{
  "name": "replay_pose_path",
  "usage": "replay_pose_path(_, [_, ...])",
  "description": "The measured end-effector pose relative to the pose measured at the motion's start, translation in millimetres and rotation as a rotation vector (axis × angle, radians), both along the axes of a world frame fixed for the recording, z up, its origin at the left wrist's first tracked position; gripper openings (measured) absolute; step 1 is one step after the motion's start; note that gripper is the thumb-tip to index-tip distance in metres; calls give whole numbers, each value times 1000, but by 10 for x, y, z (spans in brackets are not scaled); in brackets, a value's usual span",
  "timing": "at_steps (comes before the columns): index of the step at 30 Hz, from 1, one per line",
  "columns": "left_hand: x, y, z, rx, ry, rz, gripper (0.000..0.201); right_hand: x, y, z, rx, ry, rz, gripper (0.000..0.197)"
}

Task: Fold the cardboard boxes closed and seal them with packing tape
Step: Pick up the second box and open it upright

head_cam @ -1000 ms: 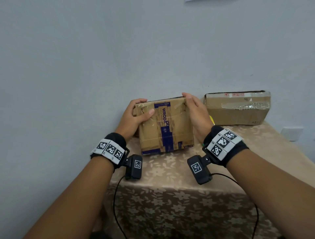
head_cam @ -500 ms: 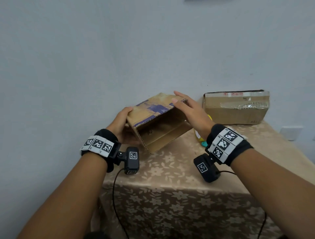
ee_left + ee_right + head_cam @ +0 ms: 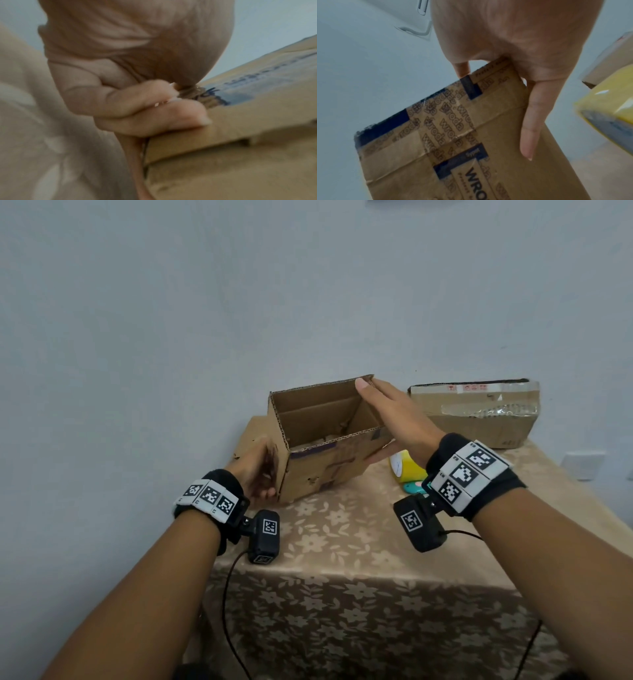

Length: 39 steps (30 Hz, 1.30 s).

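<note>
Head view: the open box (image 3: pixel 318 440) stands mouth-up near the tabletop's (image 3: pixel 342 542) far-left corner, tilted a little, its flaps not yet folded over. One flap (image 3: pixel 251 436) hangs outward at 9 o'clock. The left hand (image 3: pixel 255 470) grips the box's left wall low down, and the left wrist view shows its fingers (image 3: pixel 150 102) curled round a cardboard edge. The right hand (image 3: pixel 387 412) lies with straight fingers along the right wall, fingertips at the far top corner and thumb beneath the box; the right wrist view shows the fingers flat on the taped, printed cardboard (image 3: pixel 453 135).

At 3 o'clock from the box, just beside the right wrist, sits a yellow tape roll (image 3: pixel 406 470), with a small teal thing (image 3: pixel 414 487) touching it that I cannot identify. Farther off at 2 o'clock, against the wall, a second box (image 3: pixel 476 412) already wears tape.

My worry is that the box sits close to the tabletop's left edge, so a firm push while folding the flaps could slide it off. The right hand only presses and does not clasp, so the tilted box could rock or tip towards 9 o'clock. The worn cardboard could also crease wrongly, leaving a gap that tape would bridge poorly.
</note>
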<state>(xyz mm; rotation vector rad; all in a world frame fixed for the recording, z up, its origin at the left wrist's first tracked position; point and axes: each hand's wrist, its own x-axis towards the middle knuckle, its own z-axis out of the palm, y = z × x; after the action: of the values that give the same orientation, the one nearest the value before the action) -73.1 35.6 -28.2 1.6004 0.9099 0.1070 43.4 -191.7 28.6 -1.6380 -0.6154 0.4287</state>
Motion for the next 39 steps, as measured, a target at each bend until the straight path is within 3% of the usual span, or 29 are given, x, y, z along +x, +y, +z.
replay_pose_path(5, [-2, -17, -37, 36, 100, -3, 52, 9, -35, -45, 21, -10, 59, 74])
replay_pose_path(10, [-8, -121, 10, 183, 191, 5, 43, 53, 60, -118, -88, -222, 12, 56])
replay_pose_path(13, [-16, -134, 84, 347, 102, -15, 37, 90, 95, -152, -79, -244, -33, 54])
replay_pose_path(16, [-5, -164, 208, 312, -17, 8, 25, 114, 113, -166, -53, -226, -82, 55])
replay_pose_path(24, [-31, -402, 441, 368, -144, -73, 88, 135, 142, -167, -116, -281, -209, 76])
replay_pose_path(27, [-55, -471, 528, 351, -178, -103, 96, 146, 107, -123, -187, -330, -253, 76])
replay_pose_path(30, [-81, -486, 558, 351, -127, -160, 104, 163, 70, -96, -280, -427, -309, 65])
replay_pose_path(34, [-50, -479, 476, 421, -179, -231, 79, 163, 82, -121, -390, -531, -342, 69])
replay_pose_path(37, [19, -423, 445, 530, -226, -226, 110, 157, 84, -131, -377, -538, -385, 62])
replay_pose_path(39, [37, -424, 468, 593, -275, -194, 104, 153, 81, -142, -343, -542, -423, 59])
